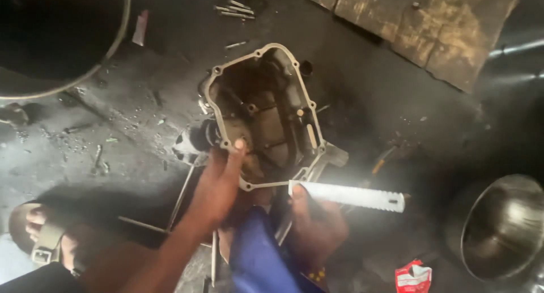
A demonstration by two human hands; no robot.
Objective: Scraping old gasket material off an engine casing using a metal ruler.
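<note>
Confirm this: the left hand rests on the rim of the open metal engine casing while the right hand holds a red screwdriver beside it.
Not quite. In the head view the right hand holds a pale saw blade, not a red screwdriver. The left hand does rest on the rim of the open metal engine casing.

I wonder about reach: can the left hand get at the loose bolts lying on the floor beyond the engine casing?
Probably not as it is: the left hand rests on the casing's near rim, and the bolts lie past its far side.
</note>
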